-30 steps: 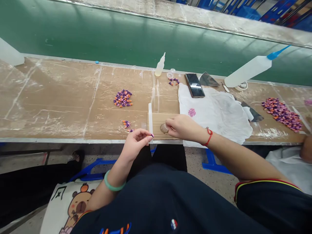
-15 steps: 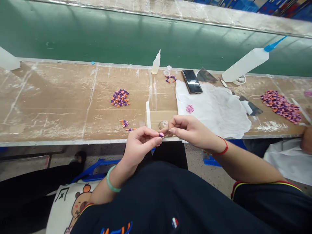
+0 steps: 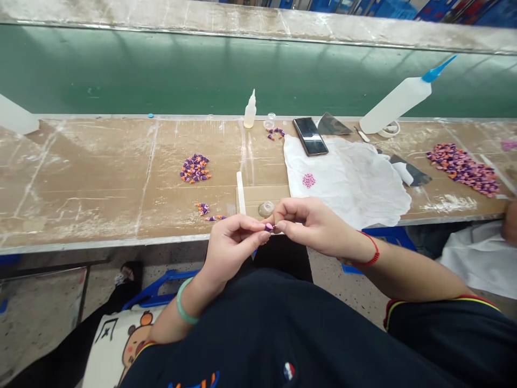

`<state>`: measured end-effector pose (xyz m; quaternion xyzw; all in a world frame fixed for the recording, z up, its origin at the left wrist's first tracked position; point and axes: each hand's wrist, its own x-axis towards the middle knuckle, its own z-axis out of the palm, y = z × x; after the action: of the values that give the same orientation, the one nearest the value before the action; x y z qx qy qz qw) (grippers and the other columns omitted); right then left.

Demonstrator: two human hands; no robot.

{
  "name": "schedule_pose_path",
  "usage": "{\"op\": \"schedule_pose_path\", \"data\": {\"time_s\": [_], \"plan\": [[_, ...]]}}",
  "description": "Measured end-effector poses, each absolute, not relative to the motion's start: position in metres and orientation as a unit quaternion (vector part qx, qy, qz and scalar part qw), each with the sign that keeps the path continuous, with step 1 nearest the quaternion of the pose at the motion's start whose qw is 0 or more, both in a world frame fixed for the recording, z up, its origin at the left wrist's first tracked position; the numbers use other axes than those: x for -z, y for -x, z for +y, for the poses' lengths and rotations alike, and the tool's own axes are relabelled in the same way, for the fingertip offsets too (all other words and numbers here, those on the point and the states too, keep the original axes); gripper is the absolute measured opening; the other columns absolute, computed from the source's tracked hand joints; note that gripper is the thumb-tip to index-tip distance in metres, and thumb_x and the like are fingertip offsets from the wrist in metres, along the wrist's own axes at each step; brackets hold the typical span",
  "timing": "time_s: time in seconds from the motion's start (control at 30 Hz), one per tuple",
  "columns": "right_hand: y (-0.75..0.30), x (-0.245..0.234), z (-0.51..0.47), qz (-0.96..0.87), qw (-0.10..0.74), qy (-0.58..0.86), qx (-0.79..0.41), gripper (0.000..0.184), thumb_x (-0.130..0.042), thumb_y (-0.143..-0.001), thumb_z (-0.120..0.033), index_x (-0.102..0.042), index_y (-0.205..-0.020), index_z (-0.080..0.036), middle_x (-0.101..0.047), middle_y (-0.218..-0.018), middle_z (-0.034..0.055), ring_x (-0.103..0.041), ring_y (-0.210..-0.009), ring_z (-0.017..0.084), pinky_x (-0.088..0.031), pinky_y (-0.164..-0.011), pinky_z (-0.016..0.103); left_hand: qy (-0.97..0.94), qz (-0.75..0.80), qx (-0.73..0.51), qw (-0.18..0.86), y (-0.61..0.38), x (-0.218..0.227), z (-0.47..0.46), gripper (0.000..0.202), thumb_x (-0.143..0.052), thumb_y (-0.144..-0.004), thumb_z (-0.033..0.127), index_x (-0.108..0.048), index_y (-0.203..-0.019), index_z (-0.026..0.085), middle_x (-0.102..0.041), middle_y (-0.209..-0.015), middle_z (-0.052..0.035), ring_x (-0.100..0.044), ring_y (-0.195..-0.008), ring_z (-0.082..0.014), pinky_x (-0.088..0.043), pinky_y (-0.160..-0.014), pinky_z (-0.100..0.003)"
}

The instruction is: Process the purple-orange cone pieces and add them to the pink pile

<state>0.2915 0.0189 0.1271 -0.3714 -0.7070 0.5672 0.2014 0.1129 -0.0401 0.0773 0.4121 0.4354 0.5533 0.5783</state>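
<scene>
Between thumb and forefinger, my left hand (image 3: 232, 245) pinches a small purple and pink piece (image 3: 269, 227). My right hand (image 3: 311, 223) is closed in a pinch right against that piece; whatever sits in its fingertips is too small to make out. Just beyond the fingers is a small round dish (image 3: 265, 209) on a cardboard pad (image 3: 258, 195), with a white strip (image 3: 240, 193) lying along the pad's left side. A few purple and orange pieces (image 3: 203, 208) lie left of my hands, and a heap of similar ones (image 3: 195, 168) sits farther back.
A white cloth (image 3: 347, 178) at right carries tiny pink bits (image 3: 309, 180) and a phone (image 3: 310, 137). Behind stand a small dropper bottle (image 3: 250, 110) and a clear cup (image 3: 270, 120). A large bottle (image 3: 398, 105) leans near a tape roll (image 3: 390, 129). Another heap (image 3: 462, 168) lies far right.
My right hand has come closer to my left, its fingertips now meeting the purple and pink piece. The camera view has shifted slightly.
</scene>
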Motion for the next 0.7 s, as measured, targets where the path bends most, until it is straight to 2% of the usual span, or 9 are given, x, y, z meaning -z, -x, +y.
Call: {"op": "schedule_pose_path", "data": {"time_s": [0.27,0.5,0.7], "plan": [[-0.2912,-0.128,0.0186,-0.744,0.209,0.363,-0.52,0.007,-0.051,-0.075,-0.018,-0.057,-0.071,-0.018,-0.06,-0.063,-0.0021,-0.049,-0.054,0.009,-0.038,-0.049,0.02,-0.425,0.437,-0.553,0.568,-0.1137,-0.0765,-0.0394,0.021,-0.086,-0.07,0.035,-0.074,-0.073,0.018,-0.076,-0.077,-0.0048,-0.071,-0.069,-0.017,-0.06,-0.067,-0.028],[-0.2917,-0.1282,0.019,-0.779,0.206,0.351,-0.477,0.009,-0.05,-0.077,-0.018,-0.059,-0.073,-0.017,-0.062,-0.066,-0.0008,-0.053,-0.058,0.011,-0.041,-0.053,0.021,-0.417,0.431,-0.554,0.577,-0.1143,-0.0774,-0.0394,0.02,-0.086,-0.069,0.033,-0.075,-0.073,0.018,-0.076,-0.076,-0.0047,-0.071,-0.069,-0.0167,-0.06,-0.066,-0.027],[-0.2905,-0.1275,0.0197,-0.801,0.215,0.333,-0.448,0.009,-0.053,-0.081,-0.019,-0.057,-0.073,-0.018,-0.061,-0.066,-0.0008,-0.052,-0.058,0.011,-0.041,-0.054,0.021,-0.4,0.438,-0.559,0.579,-0.1138,-0.0773,-0.0407,0.023,-0.087,-0.069,0.036,-0.074,-0.072,0.017,-0.075,-0.075,-0.0046,-0.069,-0.063,-0.0154,-0.059,-0.063,-0.028]]}}
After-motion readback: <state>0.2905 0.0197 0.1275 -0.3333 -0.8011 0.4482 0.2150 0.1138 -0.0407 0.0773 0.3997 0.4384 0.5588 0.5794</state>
